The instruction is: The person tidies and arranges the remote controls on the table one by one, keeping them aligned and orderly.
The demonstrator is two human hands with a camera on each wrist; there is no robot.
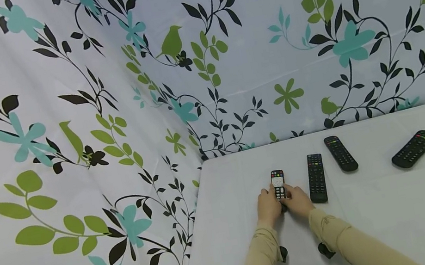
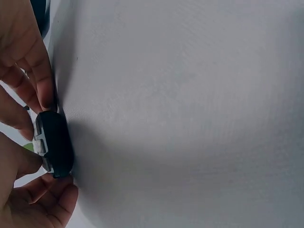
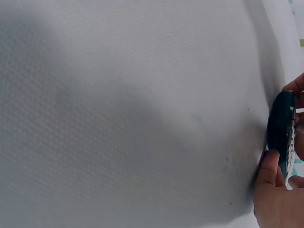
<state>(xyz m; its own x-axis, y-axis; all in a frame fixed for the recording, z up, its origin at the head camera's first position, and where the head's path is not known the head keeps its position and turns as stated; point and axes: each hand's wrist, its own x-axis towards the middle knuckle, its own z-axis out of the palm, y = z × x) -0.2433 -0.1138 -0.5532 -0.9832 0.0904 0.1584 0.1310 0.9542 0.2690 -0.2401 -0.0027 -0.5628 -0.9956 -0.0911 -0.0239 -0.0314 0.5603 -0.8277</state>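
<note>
The left hand (image 1: 268, 207) and right hand (image 1: 298, 202) are pinching the white-keyed remote (image 1: 277, 181) by opposite edges, keys up, probably steadying it roughly parallel to the long remote (image 1: 316, 178).

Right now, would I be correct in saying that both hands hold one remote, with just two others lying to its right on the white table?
Not quite: the head view shows three others, not two: a straight remote, a slanted remote and the farthest-right remote. The rest stands: the left hand and right hand hold one remote, with the others to its right on the white table.
</note>
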